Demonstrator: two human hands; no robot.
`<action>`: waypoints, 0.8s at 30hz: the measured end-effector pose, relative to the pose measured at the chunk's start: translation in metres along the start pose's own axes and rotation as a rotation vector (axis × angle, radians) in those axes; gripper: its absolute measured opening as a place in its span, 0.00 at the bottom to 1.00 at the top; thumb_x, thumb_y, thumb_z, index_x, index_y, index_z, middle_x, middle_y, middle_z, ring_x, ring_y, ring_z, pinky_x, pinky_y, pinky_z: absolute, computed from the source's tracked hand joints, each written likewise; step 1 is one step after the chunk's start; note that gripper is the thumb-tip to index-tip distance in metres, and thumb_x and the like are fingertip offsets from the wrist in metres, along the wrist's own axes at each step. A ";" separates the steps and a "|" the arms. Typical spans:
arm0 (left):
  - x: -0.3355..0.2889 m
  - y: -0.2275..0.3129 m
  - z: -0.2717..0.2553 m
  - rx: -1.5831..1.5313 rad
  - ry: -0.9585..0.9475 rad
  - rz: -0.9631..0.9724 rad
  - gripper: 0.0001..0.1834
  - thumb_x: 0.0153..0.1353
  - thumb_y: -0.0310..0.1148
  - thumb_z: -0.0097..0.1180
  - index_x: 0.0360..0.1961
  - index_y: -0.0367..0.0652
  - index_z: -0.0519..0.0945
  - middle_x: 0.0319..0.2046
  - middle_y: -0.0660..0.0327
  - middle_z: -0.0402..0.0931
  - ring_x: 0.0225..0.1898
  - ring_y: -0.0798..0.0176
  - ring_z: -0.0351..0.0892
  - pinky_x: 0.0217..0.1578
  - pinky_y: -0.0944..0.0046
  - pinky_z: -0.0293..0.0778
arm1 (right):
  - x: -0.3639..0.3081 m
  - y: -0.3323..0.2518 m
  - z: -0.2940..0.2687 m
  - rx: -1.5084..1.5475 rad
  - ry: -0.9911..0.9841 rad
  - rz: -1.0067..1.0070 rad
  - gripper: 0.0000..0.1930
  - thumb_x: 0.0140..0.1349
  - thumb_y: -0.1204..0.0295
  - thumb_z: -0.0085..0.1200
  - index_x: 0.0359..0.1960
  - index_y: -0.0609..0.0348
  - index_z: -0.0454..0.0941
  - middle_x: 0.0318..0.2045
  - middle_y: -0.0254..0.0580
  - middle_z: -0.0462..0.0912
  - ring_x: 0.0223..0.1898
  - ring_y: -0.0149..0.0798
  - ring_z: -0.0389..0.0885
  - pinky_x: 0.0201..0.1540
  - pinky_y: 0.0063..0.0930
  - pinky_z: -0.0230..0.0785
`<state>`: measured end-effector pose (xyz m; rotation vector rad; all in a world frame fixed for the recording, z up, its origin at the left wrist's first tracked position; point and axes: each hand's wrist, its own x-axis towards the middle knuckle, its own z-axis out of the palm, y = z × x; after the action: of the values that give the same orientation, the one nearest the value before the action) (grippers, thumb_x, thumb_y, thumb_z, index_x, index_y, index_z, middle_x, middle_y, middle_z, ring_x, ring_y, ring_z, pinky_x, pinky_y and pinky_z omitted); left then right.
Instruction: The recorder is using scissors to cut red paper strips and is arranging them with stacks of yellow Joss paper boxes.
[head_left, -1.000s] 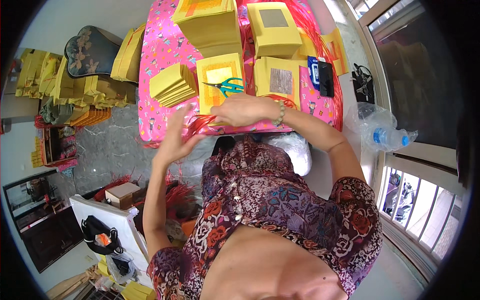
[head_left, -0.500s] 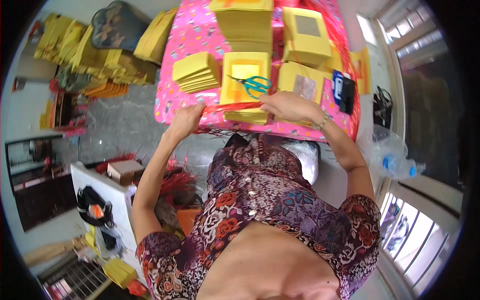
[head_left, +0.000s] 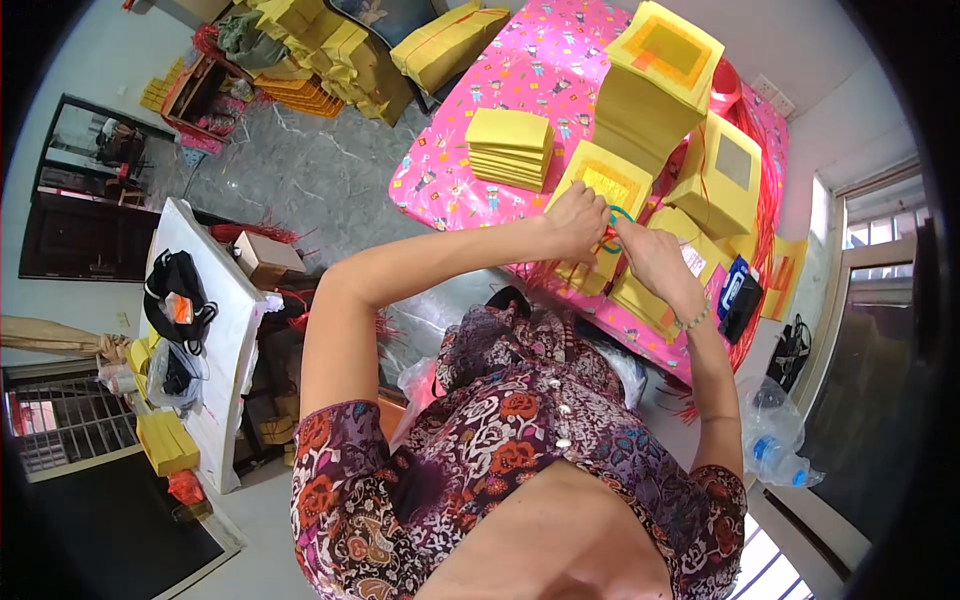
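Observation:
My left hand (head_left: 578, 222) and my right hand (head_left: 660, 264) are close together above the near end of a yellow paper stack (head_left: 600, 163). Both are closed, fingers pinched on red plastic string (head_left: 607, 236), of which only a short bit shows between them. Teal-handled scissors (head_left: 622, 213) lie on the stack just behind my fingertips, their blades hidden by my left hand. More yellow paper (head_left: 588, 274) shows below my hands. A smaller fanned pile of yellow paper (head_left: 508, 148) sits to the left of the stack.
The table has a pink printed cover (head_left: 450, 160). A tall yellow stack (head_left: 650, 100) and another tied bundle (head_left: 718, 175) stand behind. At right lie a blue-and-white pack (head_left: 735, 287), a black item (head_left: 742, 318) and long red strings (head_left: 766, 230). A white table (head_left: 205, 300) stands at left.
My hands have come together from wide apart, where the red string was stretched between them. The whole view has turned, so the table now appears tilted and farther right.

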<state>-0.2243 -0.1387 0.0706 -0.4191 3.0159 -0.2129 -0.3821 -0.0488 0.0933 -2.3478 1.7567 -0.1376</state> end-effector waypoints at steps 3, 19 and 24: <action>0.000 -0.003 -0.009 -0.374 -0.124 -0.040 0.43 0.36 0.61 0.66 0.43 0.36 0.70 0.42 0.54 0.74 0.50 0.52 0.71 0.48 0.55 0.64 | -0.003 0.002 0.000 0.011 -0.007 -0.018 0.08 0.60 0.70 0.44 0.35 0.62 0.64 0.20 0.56 0.75 0.25 0.58 0.77 0.26 0.48 0.67; 0.005 0.021 -0.026 0.002 0.046 -0.123 0.05 0.53 0.31 0.50 0.28 0.41 0.75 0.26 0.58 0.75 0.28 0.57 0.78 0.28 0.58 0.70 | -0.005 -0.004 -0.005 0.211 0.113 0.045 0.06 0.61 0.72 0.41 0.36 0.60 0.65 0.26 0.56 0.75 0.30 0.57 0.76 0.31 0.45 0.68; -0.001 0.036 -0.047 0.389 -0.007 -0.024 0.11 0.57 0.34 0.46 0.34 0.40 0.77 0.28 0.58 0.71 0.28 0.57 0.74 0.31 0.53 0.68 | -0.013 -0.005 0.007 0.251 0.302 -0.017 0.12 0.56 0.79 0.46 0.43 0.60 0.67 0.29 0.54 0.75 0.32 0.55 0.76 0.33 0.43 0.69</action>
<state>-0.2378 -0.0980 0.1111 -0.4142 2.8633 -0.7781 -0.3802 -0.0339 0.0884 -2.2492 1.7239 -0.7061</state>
